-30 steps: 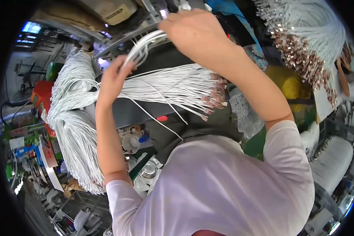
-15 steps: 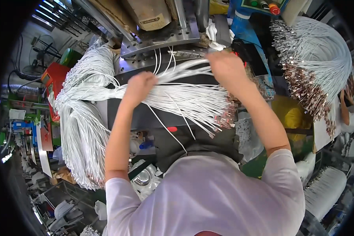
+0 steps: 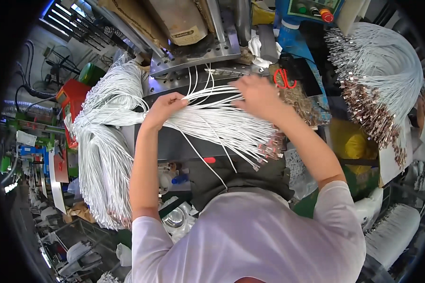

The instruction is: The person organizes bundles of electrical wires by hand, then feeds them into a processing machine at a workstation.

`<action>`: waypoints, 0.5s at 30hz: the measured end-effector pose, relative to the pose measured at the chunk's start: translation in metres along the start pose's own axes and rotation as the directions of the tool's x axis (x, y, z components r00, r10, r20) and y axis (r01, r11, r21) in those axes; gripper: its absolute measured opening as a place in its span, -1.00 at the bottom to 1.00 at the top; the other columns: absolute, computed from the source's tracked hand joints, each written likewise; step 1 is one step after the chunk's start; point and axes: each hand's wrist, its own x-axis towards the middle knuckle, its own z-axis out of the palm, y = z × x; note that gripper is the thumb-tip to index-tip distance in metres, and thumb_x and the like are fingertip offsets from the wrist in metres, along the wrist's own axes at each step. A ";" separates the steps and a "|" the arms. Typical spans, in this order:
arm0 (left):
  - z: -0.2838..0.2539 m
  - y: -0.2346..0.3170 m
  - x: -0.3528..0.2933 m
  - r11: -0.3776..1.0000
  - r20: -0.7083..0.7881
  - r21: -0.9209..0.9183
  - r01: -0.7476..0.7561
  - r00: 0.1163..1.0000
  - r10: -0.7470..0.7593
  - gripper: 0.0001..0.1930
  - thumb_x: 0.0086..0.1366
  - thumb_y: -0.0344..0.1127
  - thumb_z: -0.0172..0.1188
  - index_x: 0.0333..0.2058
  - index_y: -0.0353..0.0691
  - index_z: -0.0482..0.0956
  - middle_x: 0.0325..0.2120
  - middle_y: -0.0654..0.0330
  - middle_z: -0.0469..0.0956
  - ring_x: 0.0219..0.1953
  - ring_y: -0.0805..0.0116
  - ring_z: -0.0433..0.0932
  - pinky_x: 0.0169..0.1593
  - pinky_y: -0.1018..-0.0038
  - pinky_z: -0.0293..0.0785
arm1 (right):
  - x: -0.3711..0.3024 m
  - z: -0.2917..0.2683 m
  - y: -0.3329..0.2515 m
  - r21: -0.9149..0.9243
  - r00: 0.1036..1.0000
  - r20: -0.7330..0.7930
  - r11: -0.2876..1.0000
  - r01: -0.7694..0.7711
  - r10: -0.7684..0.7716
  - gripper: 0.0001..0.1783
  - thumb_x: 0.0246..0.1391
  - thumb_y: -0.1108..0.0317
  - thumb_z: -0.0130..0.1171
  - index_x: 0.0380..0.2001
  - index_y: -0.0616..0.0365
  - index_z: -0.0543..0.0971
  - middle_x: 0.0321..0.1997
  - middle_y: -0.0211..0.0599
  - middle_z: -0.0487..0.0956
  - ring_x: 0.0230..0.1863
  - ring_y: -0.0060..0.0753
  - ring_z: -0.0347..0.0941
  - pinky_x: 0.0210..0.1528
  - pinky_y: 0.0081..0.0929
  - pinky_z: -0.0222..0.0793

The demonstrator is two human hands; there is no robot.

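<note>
A thick bundle of white cables (image 3: 208, 119) lies across the black work surface in front of me, its copper-coloured connector ends (image 3: 270, 147) fanned out to the right. My left hand (image 3: 164, 111) is closed round several strands, thumb and fingers pinched together. Further right, my right hand (image 3: 259, 98) is on the same raised strands, fingers curled over them; its palm side is hidden. A few single cables loop up behind the strands toward the metal press base (image 3: 193, 56). Two loose cables hang over the near edge toward my lap.
More white cables (image 3: 101, 165) drape off the left side. Red-handled scissors (image 3: 285, 79) lie beyond my right hand. Another cable bundle (image 3: 382, 70) hangs at the far right, beside a partly seen person. A control box with buttons (image 3: 315, 10) stands at the back right.
My right hand has moved left and a little nearer along the strands, uncovering the scissors. The strands between my hands hang slacker. My left hand has shifted slightly nearer.
</note>
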 end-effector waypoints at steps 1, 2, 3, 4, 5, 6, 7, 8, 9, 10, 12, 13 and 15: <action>0.002 -0.001 0.002 1.000 -0.010 0.008 -0.003 1.000 0.003 -0.78 0.35 -0.23 0.34 -0.22 -0.29 0.68 -0.37 0.41 0.58 -0.30 0.62 0.43 -0.13 0.59 0.33 | 0.001 0.006 -0.005 0.156 0.998 -0.052 0.987 0.038 -0.030 -0.62 0.16 0.25 0.26 0.03 0.10 0.63 0.03 -0.19 0.60 0.13 -0.08 0.47 0.13 -0.09 0.36; 0.002 -0.002 0.004 1.000 -0.032 0.022 -0.006 0.999 0.007 -0.78 0.34 -0.23 0.36 -0.24 -0.28 0.69 -0.38 0.41 0.58 -0.30 0.62 0.42 -0.14 0.60 0.32 | 0.002 0.013 -0.007 0.299 0.997 -0.045 0.952 0.073 -0.062 -0.61 0.15 0.23 0.27 0.03 0.09 0.64 0.05 -0.18 0.58 0.11 -0.10 0.47 0.11 -0.11 0.37; 0.002 -0.003 0.004 0.999 -0.019 0.031 0.011 1.000 -0.011 -0.78 0.34 -0.23 0.36 -0.24 -0.28 0.69 -0.38 0.41 0.58 -0.30 0.62 0.42 -0.14 0.60 0.32 | 0.002 0.019 -0.005 0.309 0.998 -0.053 0.950 0.046 -0.031 -0.64 0.13 0.28 0.24 0.00 0.11 0.67 0.01 -0.19 0.61 0.09 -0.13 0.49 0.10 -0.11 0.39; 0.000 -0.003 0.004 1.000 -0.047 0.008 0.010 0.999 -0.009 -0.80 0.35 -0.23 0.35 -0.24 -0.26 0.69 -0.39 0.43 0.57 -0.31 0.64 0.41 -0.14 0.62 0.30 | 0.002 0.026 -0.001 0.318 0.990 -0.134 0.944 0.083 -0.042 -0.64 0.13 0.28 0.24 0.00 0.11 0.67 0.01 -0.19 0.61 0.09 -0.13 0.49 0.10 -0.11 0.39; -0.003 -0.004 0.004 1.000 -0.074 -0.016 0.010 0.997 -0.011 -0.81 0.36 -0.23 0.34 -0.24 -0.24 0.69 -0.40 0.44 0.56 -0.32 0.66 0.40 -0.14 0.63 0.29 | 0.002 0.031 0.007 0.218 0.999 -0.048 0.976 0.006 0.005 -0.65 0.11 0.31 0.22 -0.02 0.11 0.68 -0.01 -0.20 0.62 0.08 -0.12 0.49 0.10 -0.10 0.40; -0.005 -0.004 0.003 0.999 -0.073 -0.044 0.002 0.997 -0.005 -0.82 0.37 -0.24 0.33 -0.24 -0.23 0.69 -0.41 0.45 0.54 -0.32 0.68 0.39 -0.14 0.65 0.28 | 0.001 0.035 0.016 0.102 0.997 -0.008 0.992 -0.072 0.074 -0.66 0.09 0.35 0.21 -0.04 0.12 0.69 -0.04 -0.21 0.63 0.07 -0.12 0.50 0.11 -0.10 0.40; -0.008 -0.002 0.003 0.999 -0.099 -0.042 0.012 0.995 -0.016 -0.82 0.37 -0.24 0.33 -0.24 -0.23 0.69 -0.41 0.45 0.54 -0.32 0.68 0.39 -0.14 0.65 0.28 | -0.001 0.037 0.025 0.061 0.996 -0.012 0.995 -0.084 0.084 -0.68 0.04 0.40 0.18 -0.11 0.11 0.71 -0.08 -0.21 0.65 0.01 -0.12 0.53 0.08 -0.12 0.42; -0.008 -0.002 0.003 1.000 -0.077 -0.027 0.014 0.997 -0.016 -0.80 0.37 -0.22 0.33 -0.24 -0.24 0.69 -0.41 0.44 0.55 -0.32 0.66 0.39 -0.15 0.63 0.29 | -0.003 0.038 0.031 0.064 0.997 0.008 0.995 -0.081 0.080 -0.68 0.04 0.40 0.18 -0.11 0.11 0.71 -0.08 -0.21 0.65 0.01 -0.12 0.53 0.08 -0.12 0.42; -0.007 0.000 0.004 1.000 -0.055 -0.011 0.014 0.998 -0.014 -0.78 0.38 -0.20 0.32 -0.24 -0.26 0.68 -0.41 0.43 0.55 -0.32 0.64 0.40 -0.16 0.61 0.30 | -0.005 0.038 0.034 0.041 0.997 -0.010 0.996 -0.073 0.074 -0.66 0.07 0.39 0.18 -0.07 0.10 0.70 -0.08 -0.21 0.65 0.01 -0.12 0.53 0.08 -0.13 0.42; -0.003 0.003 0.005 1.000 -0.026 -0.002 -0.013 1.000 0.012 -0.76 0.38 -0.19 0.31 -0.24 -0.27 0.68 -0.41 0.42 0.55 -0.32 0.62 0.41 -0.17 0.59 0.32 | -0.006 0.037 0.033 0.018 0.997 -0.029 0.998 -0.068 0.068 -0.65 0.09 0.38 0.19 -0.03 0.08 0.68 -0.08 -0.20 0.65 0.01 -0.12 0.54 0.08 -0.15 0.42; 0.012 0.012 0.010 0.992 -0.045 0.126 -0.031 0.998 0.037 -0.74 0.39 -0.17 0.29 -0.26 -0.29 0.68 -0.43 0.40 0.55 -0.33 0.60 0.41 -0.18 0.56 0.33 | -0.007 0.031 0.020 -0.004 0.997 -0.050 0.998 -0.066 0.066 -0.63 0.11 0.37 0.20 0.02 0.06 0.66 -0.08 -0.20 0.65 0.02 -0.11 0.54 0.09 -0.16 0.42; 0.025 0.019 0.013 0.966 -0.051 0.250 -0.072 0.995 0.087 -0.72 0.40 -0.15 0.28 -0.27 -0.30 0.67 -0.45 0.38 0.54 -0.33 0.58 0.42 -0.20 0.53 0.34 | -0.007 0.027 0.008 0.064 0.985 -0.174 0.998 0.017 -0.006 -0.59 0.14 0.34 0.20 0.09 0.05 0.61 -0.08 -0.17 0.65 -0.02 -0.10 0.57 0.06 -0.16 0.45; 0.047 0.036 0.016 0.871 0.001 0.398 -0.287 0.950 0.312 -0.64 0.44 -0.10 0.23 -0.33 -0.35 0.65 -0.52 0.29 0.51 -0.38 0.50 0.41 -0.27 0.44 0.35 | 0.000 0.017 -0.013 0.125 0.954 -0.294 0.987 0.102 -0.062 -0.55 0.18 0.31 0.21 0.16 0.04 0.55 -0.08 -0.15 0.65 -0.05 -0.08 0.59 0.03 -0.17 0.47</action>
